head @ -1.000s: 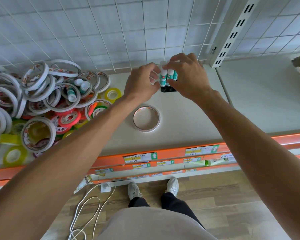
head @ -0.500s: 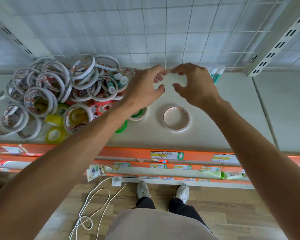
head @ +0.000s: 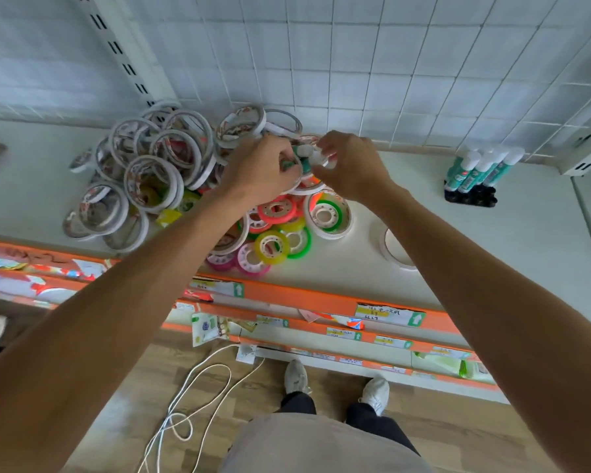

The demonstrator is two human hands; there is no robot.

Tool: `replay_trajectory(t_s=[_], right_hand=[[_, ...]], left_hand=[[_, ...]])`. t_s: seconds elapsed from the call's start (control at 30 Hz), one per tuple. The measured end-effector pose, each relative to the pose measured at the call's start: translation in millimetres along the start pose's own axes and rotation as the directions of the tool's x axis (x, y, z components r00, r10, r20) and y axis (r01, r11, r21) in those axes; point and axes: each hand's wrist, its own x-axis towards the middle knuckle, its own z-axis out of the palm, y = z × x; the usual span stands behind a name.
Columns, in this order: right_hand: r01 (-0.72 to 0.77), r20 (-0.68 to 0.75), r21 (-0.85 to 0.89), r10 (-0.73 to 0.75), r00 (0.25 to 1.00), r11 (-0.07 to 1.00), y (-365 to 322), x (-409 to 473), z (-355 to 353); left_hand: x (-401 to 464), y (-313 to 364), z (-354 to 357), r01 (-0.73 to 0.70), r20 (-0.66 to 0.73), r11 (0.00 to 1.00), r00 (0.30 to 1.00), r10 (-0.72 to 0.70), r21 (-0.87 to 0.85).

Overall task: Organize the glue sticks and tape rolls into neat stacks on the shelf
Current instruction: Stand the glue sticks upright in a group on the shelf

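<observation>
at twelve o'clock on the shelf (head: 492, 254), both my hands, left (head: 263, 165) and right (head: 352, 165), pinch loose glue sticks (head: 306, 155) atop the tape pile (head: 171, 172); standing sticks (head: 478, 172) wait at three o'clock, nearer my right.

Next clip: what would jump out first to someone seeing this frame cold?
The jumbled tape pile on the shelf's left half, white rings behind and bright pink, yellow and green rolls in front. Both hands meet over it: the left hand and right hand are picking out loose glue sticks. Far right, upright glue sticks already stand grouped.
</observation>
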Motion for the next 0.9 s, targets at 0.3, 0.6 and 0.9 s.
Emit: replay_trajectory(t_s=[0.3,0.6,0.9], right_hand=[[-0.095,-0.123,0.07,0.103,0.987,0.993,-13,-4,0],[-0.134,0.046,-0.026,0.135,0.99,0.991,-1,-28,-12],[-0.15,0.081,-0.07,0.155,0.985,0.986,2,-20,-4]], left_hand=[[-7,-3,9,-0.07,-0.106,0.997,0.992,0.072,0.021],[-31,-12,-3,-0.099,-0.106,0.982,0.988,0.116,0.158],[-23,0,2,0.017,-0.042,0.985,0.999,-0.01,0.173]])
